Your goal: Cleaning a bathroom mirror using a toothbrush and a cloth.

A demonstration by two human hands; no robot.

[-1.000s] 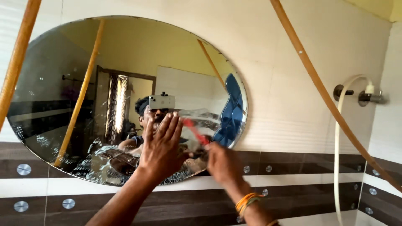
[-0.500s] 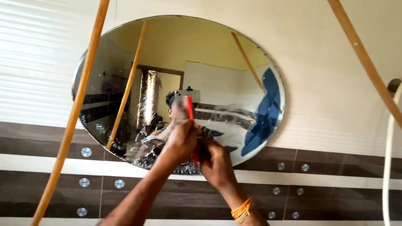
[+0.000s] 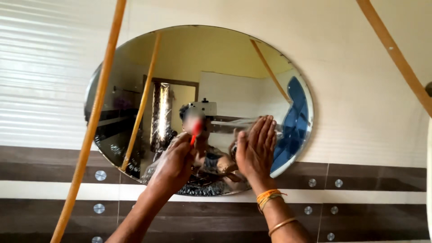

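Note:
An oval mirror with a blue leaf-shaped patch at its right edge hangs on the tiled wall. My left hand is raised in front of the lower middle of the glass, fingers closed around a thin red tool that sticks up from it and is blurred. My right hand lies flat against the glass to the right of it, fingers straight and pointing up, with nothing in it. Orange threads and a bangle circle my right wrist. The lower part of the glass looks smeared and wet.
A tan hose crosses the view diagonally on the left, in front of the mirror's left edge; a second one runs down the upper right. Brown tile bands with round metal studs run below the mirror. A white hose hangs at the far right.
The red tool went from my right hand to my left as both hands met. My right hand now lies flat on the glass; earlier my left did. The view shifted so the mirror sits further right.

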